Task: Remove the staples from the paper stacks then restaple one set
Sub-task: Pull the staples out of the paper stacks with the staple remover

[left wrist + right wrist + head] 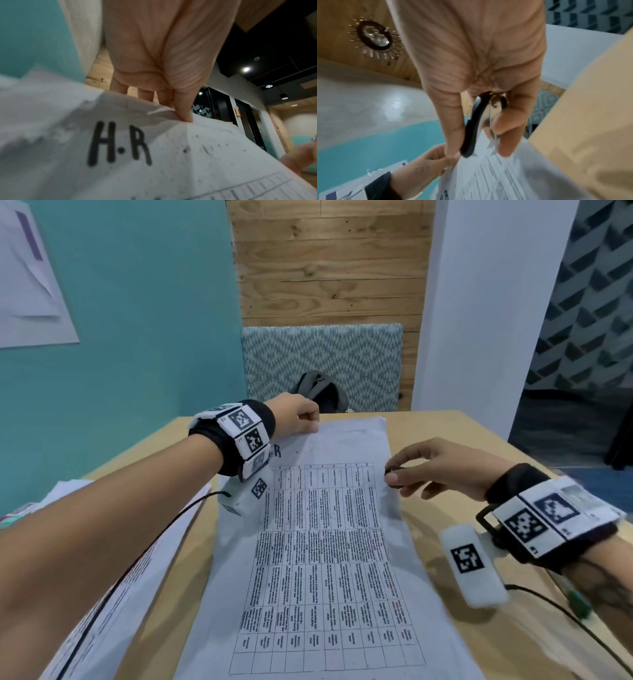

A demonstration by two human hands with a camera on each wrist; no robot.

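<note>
A white paper stack (318,546) printed with a table and marked "H.R" (120,143) lies lengthwise on the wooden table (486,446). My left hand (301,414) pinches its far left corner between thumb (184,112) and fingers, lifting it a little. My right hand (411,467) hovers over the stack's right edge and grips a black and metal staple remover (481,121) between thumb and fingers, its claws pointing down at the paper (496,169). No staple is visible.
Another stack of printed papers (102,559) lies on the table at the left under my left forearm. A patterned chair back (322,364) with a grey bag (318,388) stands beyond the far edge. Cables run from both wrist cameras.
</note>
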